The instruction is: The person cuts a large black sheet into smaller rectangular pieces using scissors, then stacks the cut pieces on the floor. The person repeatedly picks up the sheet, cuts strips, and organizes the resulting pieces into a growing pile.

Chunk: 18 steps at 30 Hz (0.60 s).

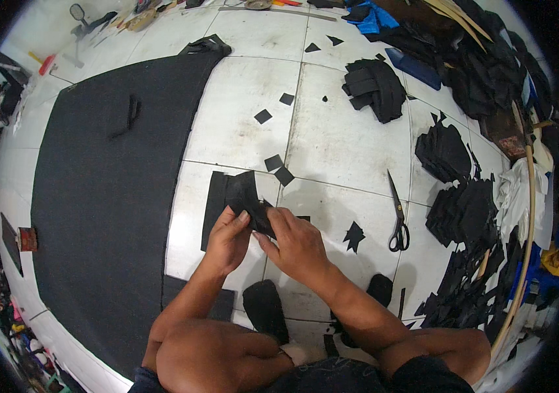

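Between my two hands is a black fabric piece (242, 190), folded and bunched at its lower right. My left hand (228, 237) pinches its lower edge, thumb on top. The fingers of my right hand (298, 243) are closed on the bunched right side; their tips are partly hidden by the cloth. Behind it, a flat black strip of fabric (212, 216) shows at the left on the white tiles. Small black squares (284, 175) lie just beyond my hands. Black-handled scissors (398, 216) rest on the floor to the right, blades pointing away from me.
A large black fabric sheet (109, 216) covers the left floor. At the right are stacked black cut pieces (374, 88), more piles (463, 213) and a heap of scraps (459, 291). A jagged scrap (354, 236) lies near the scissors. A long wooden stick (527, 223) stands at the far right.
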Each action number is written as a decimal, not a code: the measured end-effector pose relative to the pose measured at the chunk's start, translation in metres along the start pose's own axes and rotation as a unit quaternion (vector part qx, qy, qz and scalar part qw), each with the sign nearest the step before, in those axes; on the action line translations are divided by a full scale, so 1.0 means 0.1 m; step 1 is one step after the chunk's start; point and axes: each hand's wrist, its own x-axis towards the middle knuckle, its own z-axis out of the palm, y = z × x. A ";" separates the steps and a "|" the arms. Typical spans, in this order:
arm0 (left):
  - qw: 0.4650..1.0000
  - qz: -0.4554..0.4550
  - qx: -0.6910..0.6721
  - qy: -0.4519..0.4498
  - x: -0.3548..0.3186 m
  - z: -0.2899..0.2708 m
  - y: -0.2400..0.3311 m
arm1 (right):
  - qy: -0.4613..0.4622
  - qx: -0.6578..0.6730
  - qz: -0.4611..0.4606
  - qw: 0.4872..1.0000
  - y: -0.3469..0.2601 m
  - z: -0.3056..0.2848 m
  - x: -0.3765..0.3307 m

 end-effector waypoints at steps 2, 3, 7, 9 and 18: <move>0.999 0.026 0.044 0.015 0.01 0.11 0.03 | 0.011 -0.009 -0.026 1.000 0.06 -0.06 0.01; 0.997 0.036 0.064 0.024 -0.02 0.11 0.09 | 0.017 -0.018 -0.039 0.999 0.09 -0.10 0.03; 0.986 0.044 0.158 0.013 -0.05 0.14 0.21 | 0.048 -0.040 -0.081 0.995 0.32 -0.16 0.07; 0.976 0.042 0.212 -0.004 -0.05 0.14 0.29 | 0.033 -0.029 -0.094 0.995 0.44 -0.15 0.08; 0.989 0.008 0.136 0.054 -0.08 0.33 0.43 | -0.080 -0.152 -0.167 0.971 1.21 -0.57 0.77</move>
